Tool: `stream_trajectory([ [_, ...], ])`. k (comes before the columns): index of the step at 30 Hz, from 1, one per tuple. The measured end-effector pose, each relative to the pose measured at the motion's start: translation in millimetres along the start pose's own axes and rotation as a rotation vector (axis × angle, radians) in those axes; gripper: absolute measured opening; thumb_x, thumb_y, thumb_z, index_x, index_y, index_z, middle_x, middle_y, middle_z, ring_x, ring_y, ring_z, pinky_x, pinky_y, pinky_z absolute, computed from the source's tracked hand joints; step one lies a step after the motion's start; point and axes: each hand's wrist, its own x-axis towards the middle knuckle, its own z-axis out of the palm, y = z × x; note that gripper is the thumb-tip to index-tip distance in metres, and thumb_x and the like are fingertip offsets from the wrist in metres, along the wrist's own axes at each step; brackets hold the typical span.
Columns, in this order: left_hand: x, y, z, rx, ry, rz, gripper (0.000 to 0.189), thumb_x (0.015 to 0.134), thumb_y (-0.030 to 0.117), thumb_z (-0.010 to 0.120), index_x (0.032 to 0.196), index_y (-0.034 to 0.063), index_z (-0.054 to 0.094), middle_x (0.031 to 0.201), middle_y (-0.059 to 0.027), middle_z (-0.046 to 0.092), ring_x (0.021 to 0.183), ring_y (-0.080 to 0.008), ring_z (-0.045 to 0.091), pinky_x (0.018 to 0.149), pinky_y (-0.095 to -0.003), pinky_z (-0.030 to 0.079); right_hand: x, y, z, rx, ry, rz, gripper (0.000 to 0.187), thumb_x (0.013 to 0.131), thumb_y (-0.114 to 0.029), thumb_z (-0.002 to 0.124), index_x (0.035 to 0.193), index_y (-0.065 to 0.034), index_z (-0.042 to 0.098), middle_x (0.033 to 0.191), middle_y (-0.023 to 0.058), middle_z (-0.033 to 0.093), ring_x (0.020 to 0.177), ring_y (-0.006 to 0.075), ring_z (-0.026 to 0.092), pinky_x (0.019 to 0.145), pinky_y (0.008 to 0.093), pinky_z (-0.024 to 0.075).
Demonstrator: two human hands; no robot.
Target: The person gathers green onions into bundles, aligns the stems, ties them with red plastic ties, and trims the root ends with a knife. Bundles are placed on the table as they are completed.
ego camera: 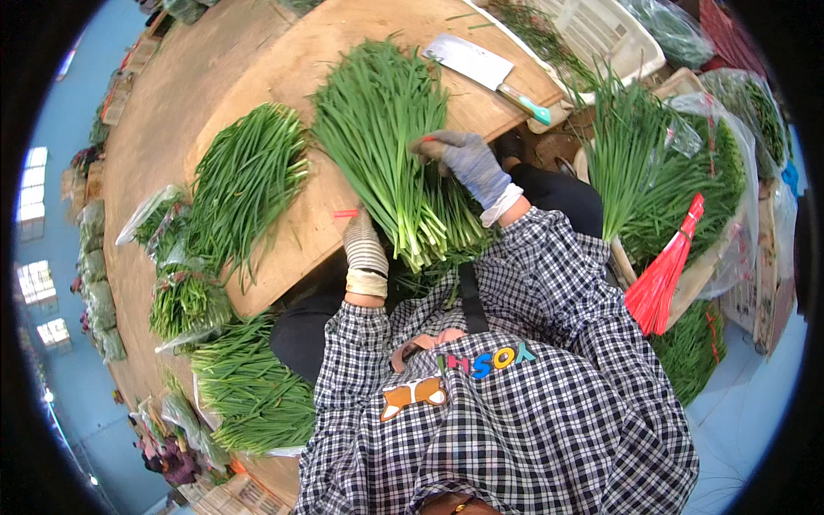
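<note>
A large bunch of garlic chives (386, 122) lies across the near edge of the wooden table, its pale cut ends pointing toward me. My left hand (364, 248), in a striped glove, is at the bunch's left side, with its fingers partly hidden beside the stalks. From that hand a short end of a red plastic strip (346, 213) sticks out. Over the right side of the bunch, my right hand (468, 164) has curled fingers in a grey-blue glove. A bit of red shows at its fingertips; what it grips is unclear.
A cleaver (473, 61) lies at the table's (257, 64) right. A smaller chive bunch (251, 180) and bagged greens (190, 302) are at left, with more chives (257, 386) below. On my right are a chive-filled container (682, 174), red strips (666, 270) and a white crate (605, 32).
</note>
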Motion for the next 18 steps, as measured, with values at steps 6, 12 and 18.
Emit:
stream_trajectory([
  [6,1.1,32.8,-1.3,0.394,-0.06,0.24,0.047,0.096,0.04,0.043,0.106,-0.004,0.058,0.09,-0.0125,0.066,0.077,-0.0242,0.063,0.069,-0.0345,0.052,18.9,0.1,49.5,-0.54,-0.148,-0.152,0.025,0.087,-0.038,0.06,0.102,-0.0216,0.071,0.098,0.0106,0.068,0.093,0.0279,0.062,0.083,0.0352,0.0484],
  [12,-16.9,29.4,23.9,0.181,-0.262,0.141,0.064,0.085,0.034,0.068,0.131,-0.0007,0.04,0.112,-0.0132,0.059,0.093,-0.0179,0.06,0.082,-0.0242,0.049,19.3,9.7,53.5,-0.674,-0.144,-0.092,0.026,0.087,-0.038,0.059,0.105,-0.0216,0.07,0.104,0.0094,0.066,0.097,0.0273,0.061,0.083,0.0363,0.0477],
  [18,-6.5,20.4,24.4,0.612,-0.13,0.173,0.105,0.067,0.02,0.082,0.142,-0.0042,0.012,0.12,-0.0194,0.054,0.099,-0.0237,0.058,0.081,-0.0294,0.05,2.2,3.0,50.6,-0.311,0.044,-0.162,0.022,0.085,-0.027,0.062,0.1,-0.0133,0.071,0.088,0.0107,0.068,0.082,0.0267,0.064,0.074,0.0334,0.05],
])
